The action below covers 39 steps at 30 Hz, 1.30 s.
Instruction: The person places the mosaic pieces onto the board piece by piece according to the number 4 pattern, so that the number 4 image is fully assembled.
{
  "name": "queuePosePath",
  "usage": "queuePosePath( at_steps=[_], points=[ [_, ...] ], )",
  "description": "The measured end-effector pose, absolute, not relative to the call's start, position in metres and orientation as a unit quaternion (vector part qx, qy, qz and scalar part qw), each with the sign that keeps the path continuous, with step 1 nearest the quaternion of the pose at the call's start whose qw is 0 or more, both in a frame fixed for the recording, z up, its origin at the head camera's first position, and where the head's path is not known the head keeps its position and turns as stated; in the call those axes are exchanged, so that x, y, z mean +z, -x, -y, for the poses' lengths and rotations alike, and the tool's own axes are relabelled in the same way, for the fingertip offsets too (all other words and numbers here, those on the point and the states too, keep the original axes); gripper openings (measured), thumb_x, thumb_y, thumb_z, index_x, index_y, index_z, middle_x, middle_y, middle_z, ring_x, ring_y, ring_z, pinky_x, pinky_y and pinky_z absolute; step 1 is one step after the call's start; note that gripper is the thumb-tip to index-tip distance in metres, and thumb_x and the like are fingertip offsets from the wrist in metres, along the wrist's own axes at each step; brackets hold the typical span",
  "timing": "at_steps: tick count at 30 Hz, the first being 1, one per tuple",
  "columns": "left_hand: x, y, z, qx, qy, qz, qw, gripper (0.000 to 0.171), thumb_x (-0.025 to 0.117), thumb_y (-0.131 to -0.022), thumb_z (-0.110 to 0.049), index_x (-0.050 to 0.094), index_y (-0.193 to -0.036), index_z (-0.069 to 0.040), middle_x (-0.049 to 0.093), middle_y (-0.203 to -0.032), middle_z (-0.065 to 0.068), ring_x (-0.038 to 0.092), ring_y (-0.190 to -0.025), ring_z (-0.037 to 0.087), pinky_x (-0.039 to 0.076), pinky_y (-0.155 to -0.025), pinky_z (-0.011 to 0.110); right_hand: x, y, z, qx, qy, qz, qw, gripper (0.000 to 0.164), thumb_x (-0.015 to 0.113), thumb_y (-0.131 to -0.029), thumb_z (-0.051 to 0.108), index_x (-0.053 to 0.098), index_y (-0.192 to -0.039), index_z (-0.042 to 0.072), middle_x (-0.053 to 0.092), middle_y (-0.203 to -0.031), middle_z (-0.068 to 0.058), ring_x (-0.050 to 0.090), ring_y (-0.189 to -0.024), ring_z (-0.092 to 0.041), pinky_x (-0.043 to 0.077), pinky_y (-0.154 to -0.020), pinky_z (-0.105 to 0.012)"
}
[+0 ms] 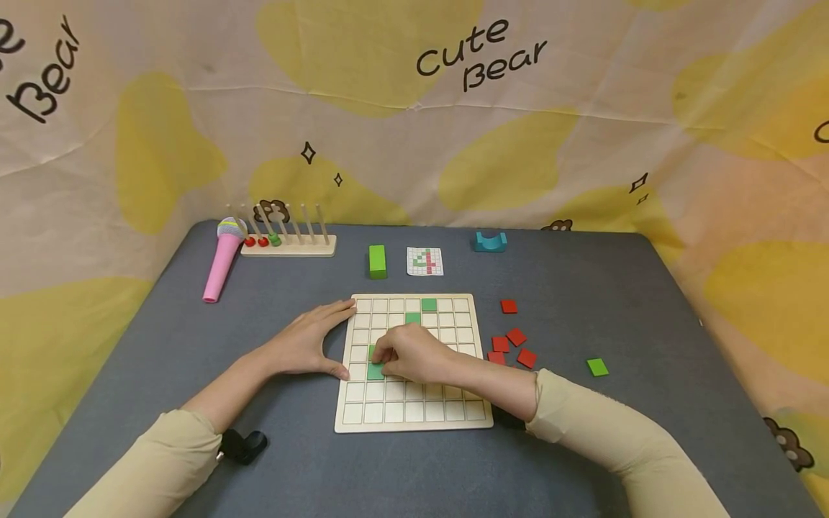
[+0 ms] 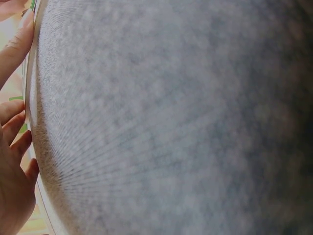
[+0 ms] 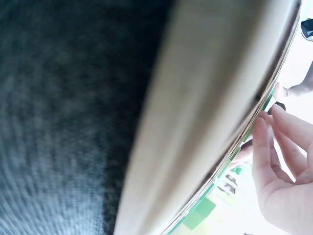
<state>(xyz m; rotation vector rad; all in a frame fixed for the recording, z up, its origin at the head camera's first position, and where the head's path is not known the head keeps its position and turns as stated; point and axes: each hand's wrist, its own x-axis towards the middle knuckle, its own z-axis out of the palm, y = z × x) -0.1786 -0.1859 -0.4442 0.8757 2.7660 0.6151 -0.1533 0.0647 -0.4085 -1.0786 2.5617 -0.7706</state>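
A pale wooden grid board (image 1: 414, 426) lies flat in the head view, with several green square tiles in its cells. Green tiles (image 1: 429, 305) show at the top and left of centre. My left hand (image 1: 304, 342) is spread along the board's left edge, thumb low and fingers at the upper corner, touching it. Over the left-centre cells my right hand (image 1: 417, 354) has its fingers bent and pinches at a green tile (image 1: 376, 372); its fingertips partly cover the cells there. In the right wrist view the right hand (image 3: 288, 171) works at the board's edge.
Several red tiles (image 1: 509, 306) lie right of the board, and one green tile (image 1: 598, 367) farther right. Behind stand a green block (image 1: 377, 262), a pattern card (image 1: 424, 262), a blue curved block (image 1: 490, 242), a peg stand (image 1: 288, 248) and a pink microphone (image 1: 222, 266).
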Motion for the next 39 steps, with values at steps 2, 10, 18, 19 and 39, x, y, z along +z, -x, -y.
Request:
queuePosePath(
  at_steps=[2,10,18,19,39],
  points=[
    [-0.445,0.179,0.186,0.208,-0.294,-0.929,0.087,0.115,0.084,-0.061,-0.064,0.038,-0.152,-0.011,0.033,-0.162,0.009,0.032,-0.149,0.038,0.030,-0.113,0.066,-0.405,0.155,-0.066,-0.272,0.365,-0.880,0.135,0.010,0.075,-0.083,0.008,0.078,-0.092,0.012,0.076,-0.086,0.002,0.064,-0.077,-0.003,0.049,-0.070,-0.014],
    [-0.446,0.179,0.185,0.209,-0.294,-0.929,0.086,0.114,0.084,-0.061,-0.063,0.039,-0.152,-0.011,0.034,-0.162,0.009,0.032,-0.149,0.038,0.030,-0.112,0.067,-0.390,0.167,-0.079,-0.313,0.335,-0.878,0.136,0.010,0.075,-0.084,0.009,0.078,-0.094,0.010,0.075,-0.082,0.001,0.064,-0.072,-0.002,0.050,-0.069,-0.015],
    [-0.447,0.179,0.186,0.209,-0.291,-0.930,0.088,0.115,0.084,-0.061,-0.063,0.038,-0.153,-0.012,0.033,-0.163,0.008,0.031,-0.149,0.037,0.029,-0.113,0.066,-0.374,0.180,-0.109,-0.344,0.294,-0.882,0.133,0.013,0.073,-0.087,0.011,0.077,-0.099,0.011,0.076,-0.089,0.001,0.067,-0.075,-0.008,0.052,-0.068,-0.020],
    [-0.447,0.179,0.186,0.209,-0.291,-0.929,0.087,0.115,0.084,-0.061,-0.063,0.038,-0.152,-0.012,0.033,-0.162,0.008,0.031,-0.149,0.037,0.029,-0.114,0.066,-0.372,0.182,-0.114,-0.345,0.286,-0.884,0.133,0.014,0.073,-0.087,0.012,0.077,-0.100,0.012,0.076,-0.091,0.001,0.067,-0.076,-0.008,0.052,-0.068,-0.021],
    [-0.446,0.180,0.185,0.204,-0.287,-0.931,0.097,0.116,0.085,-0.061,-0.063,0.036,-0.154,-0.013,0.031,-0.164,0.006,0.029,-0.151,0.034,0.028,-0.115,0.064,-0.362,0.196,-0.242,-0.375,0.173,-0.900,0.140,0.019,0.070,-0.091,0.014,0.073,-0.109,0.012,0.075,-0.106,-0.010,0.073,-0.093,-0.020,0.056,-0.077,-0.024]
  ],
)
